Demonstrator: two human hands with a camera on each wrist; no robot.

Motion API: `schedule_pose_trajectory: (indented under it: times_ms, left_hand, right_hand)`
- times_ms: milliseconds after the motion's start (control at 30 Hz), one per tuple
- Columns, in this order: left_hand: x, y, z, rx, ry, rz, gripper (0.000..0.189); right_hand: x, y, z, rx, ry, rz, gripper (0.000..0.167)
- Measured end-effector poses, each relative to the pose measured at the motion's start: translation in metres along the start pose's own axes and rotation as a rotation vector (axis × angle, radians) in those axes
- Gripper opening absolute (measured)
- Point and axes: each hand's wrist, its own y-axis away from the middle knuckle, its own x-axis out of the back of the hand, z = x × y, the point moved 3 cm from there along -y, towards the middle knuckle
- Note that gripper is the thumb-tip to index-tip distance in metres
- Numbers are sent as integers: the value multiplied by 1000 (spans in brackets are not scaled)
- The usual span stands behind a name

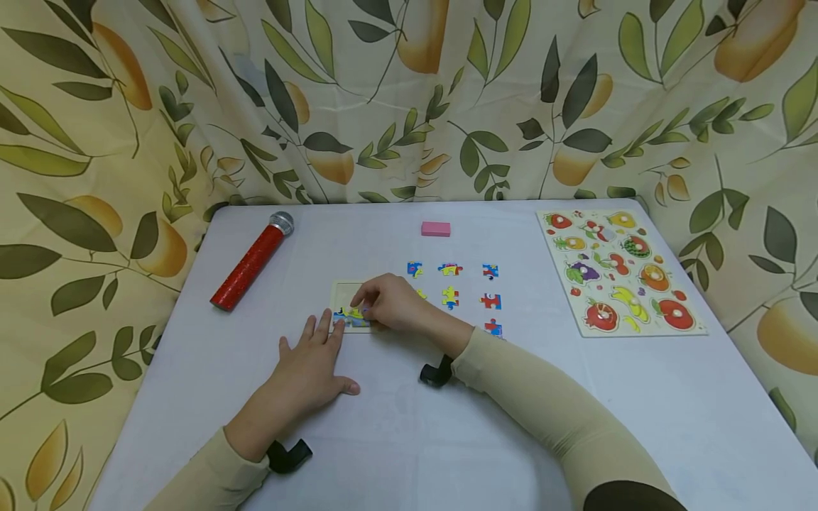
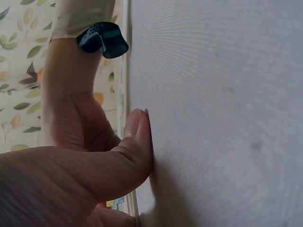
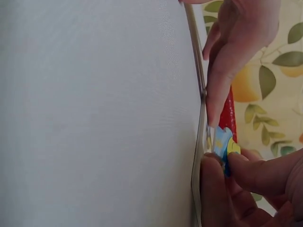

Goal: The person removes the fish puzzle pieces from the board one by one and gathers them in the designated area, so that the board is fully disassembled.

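Observation:
A small cream puzzle tray [image 1: 344, 289] lies left of the table's middle, with blue and yellow pieces along its lower part. Over the tray's right side, my right hand [image 1: 399, 305] pinches a blue and yellow puzzle piece [image 3: 233, 147] between thumb and fingers, seen tilted up in the right wrist view. My left hand [image 1: 307, 372] rests palm down with fingers spread. Its fingertips are at the tray's lower left edge, and its thumb lies on the cloth. The right hand hides part of the tray.
Several loose puzzle pieces [image 1: 491, 301] lie in rows right of the tray, partly behind my right hand. A pink block [image 1: 436, 229] sits beyond them. At the back left is a red microphone [image 1: 249, 262]; at the right, a fruit puzzle board [image 1: 695, 329]. A patterned curtain [image 1: 383, 92] borders the table.

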Motion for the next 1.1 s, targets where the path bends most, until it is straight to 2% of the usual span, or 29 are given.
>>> schedule_pose_trajectory:
  times_ms: [167,333,600,1100]
  left_hand:
    - [0,0,-1,-2,-9,-5,118]
    - [-1,-1,-2,-2,-16,-9,118]
    - [-2,-2,-2,-2,-20,-5,118]
    - [-1,-1,-1,-2,-6,-8,119]
  right_hand:
    - [5,4,1,-33,-11,-25,21]
    - [13,11,1,5,-9,-41,21]
    - [37,25,5,67,45,22,19]
    - [80,63,44,-54,70,81,16]
